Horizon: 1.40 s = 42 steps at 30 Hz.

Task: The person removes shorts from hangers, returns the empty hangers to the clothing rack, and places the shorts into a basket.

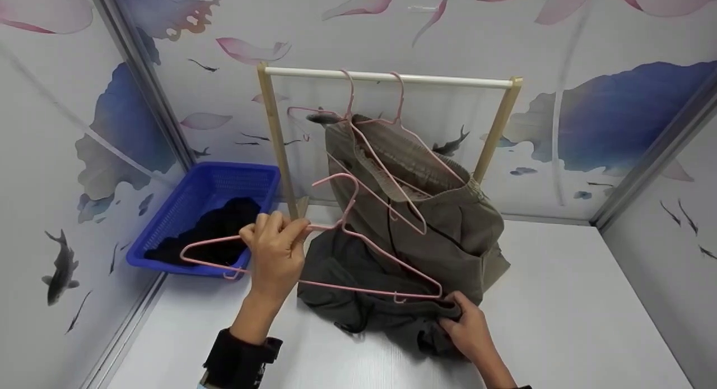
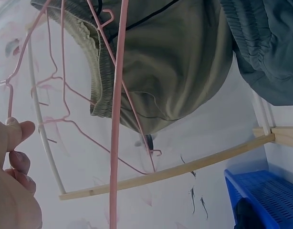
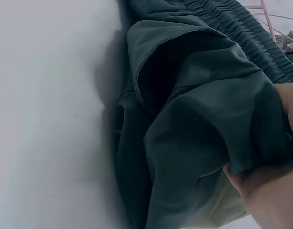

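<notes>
My left hand (image 1: 275, 253) pinches the upper left arm of a pink clothes hanger (image 1: 369, 291), its hook pointing up. The hanger's right end overlaps the waistband of a pair of dark grey pants (image 1: 386, 316) in the head view. My right hand (image 1: 468, 327) grips those pants at the right end of the waistband. In the right wrist view the dark pants (image 3: 204, 95) show a gathered elastic waist and a gaping pocket-like fold, with the fingers partly hidden in the cloth. Behind them, olive-brown pants (image 1: 437, 226) hang on a pink hanger.
A rack with wooden posts (image 1: 498, 128) and a white rail (image 1: 442, 80) stands at the back. Two pink hangers hook over the rail. On the left, a blue basket (image 1: 210, 170) holds black cloth (image 1: 224, 226). The white table (image 1: 560, 299) extends right, toward a patterned wall.
</notes>
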Each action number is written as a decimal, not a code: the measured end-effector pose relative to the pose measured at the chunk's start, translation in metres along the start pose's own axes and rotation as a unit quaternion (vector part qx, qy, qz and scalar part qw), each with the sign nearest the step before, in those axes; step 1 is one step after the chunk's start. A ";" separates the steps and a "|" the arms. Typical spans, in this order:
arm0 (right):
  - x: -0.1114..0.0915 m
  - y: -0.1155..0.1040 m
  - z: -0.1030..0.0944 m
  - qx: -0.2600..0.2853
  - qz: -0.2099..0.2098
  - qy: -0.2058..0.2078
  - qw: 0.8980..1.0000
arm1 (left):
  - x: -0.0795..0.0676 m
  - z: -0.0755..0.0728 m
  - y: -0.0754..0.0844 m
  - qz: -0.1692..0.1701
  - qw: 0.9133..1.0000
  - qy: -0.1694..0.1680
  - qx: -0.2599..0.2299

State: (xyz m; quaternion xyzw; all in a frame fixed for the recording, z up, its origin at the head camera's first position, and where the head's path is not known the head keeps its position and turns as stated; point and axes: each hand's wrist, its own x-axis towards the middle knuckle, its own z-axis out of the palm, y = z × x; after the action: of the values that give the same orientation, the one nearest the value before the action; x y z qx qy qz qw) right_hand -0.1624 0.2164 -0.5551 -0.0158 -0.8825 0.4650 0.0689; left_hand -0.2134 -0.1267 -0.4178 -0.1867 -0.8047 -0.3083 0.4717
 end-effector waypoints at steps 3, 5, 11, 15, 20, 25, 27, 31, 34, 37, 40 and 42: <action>0.001 -0.002 0.001 0.001 -0.016 -0.019 1.000 | 0.000 0.000 0.001 -0.002 1.000 0.001 0.000; 0.002 -0.003 0.001 0.009 -0.024 -0.037 0.999 | 0.000 0.000 0.002 -0.001 1.000 0.003 -0.001; 0.005 -0.009 0.003 0.039 0.011 -0.061 0.997 | 0.003 0.001 0.006 -0.003 1.000 0.008 -0.006; 0.005 -0.012 0.008 0.018 0.030 -0.049 0.998 | 0.002 0.004 0.006 0.000 1.000 0.017 -0.010; 0.004 -0.010 0.014 0.001 0.010 -0.033 0.999 | 0.001 0.005 0.007 0.010 1.000 0.014 -0.008; 0.001 -0.010 0.014 -0.012 -0.018 -0.008 1.000 | -0.001 0.003 0.007 0.008 1.000 -0.003 0.006; 0.000 -0.010 0.014 -0.011 -0.021 0.001 1.000 | -0.001 0.002 0.007 0.009 1.000 -0.006 0.008; -0.001 -0.010 0.013 0.000 -0.026 0.015 1.000 | -0.001 0.003 0.006 0.019 1.000 -0.010 0.005; -0.001 -0.008 0.013 0.005 -0.034 0.021 0.999 | -0.001 0.002 0.005 0.024 1.000 -0.016 0.003; -0.001 -0.005 0.014 0.011 -0.036 0.025 0.999 | -0.001 0.001 0.004 0.030 0.999 -0.022 -0.001; -0.001 -0.002 0.013 0.018 -0.046 0.028 0.998 | 0.001 -0.001 0.003 0.039 0.999 -0.026 -0.008; -0.002 0.000 0.013 0.030 -0.062 0.023 0.997 | 0.002 -0.002 0.003 0.045 0.999 -0.024 -0.013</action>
State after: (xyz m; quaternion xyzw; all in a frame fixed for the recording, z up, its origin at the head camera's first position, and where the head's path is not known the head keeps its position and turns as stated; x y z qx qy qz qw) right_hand -0.1620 0.2059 -0.5625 0.0308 -0.8656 0.4855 0.1185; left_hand -0.2112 -0.1262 -0.4141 -0.2363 -0.8027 -0.2921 0.4632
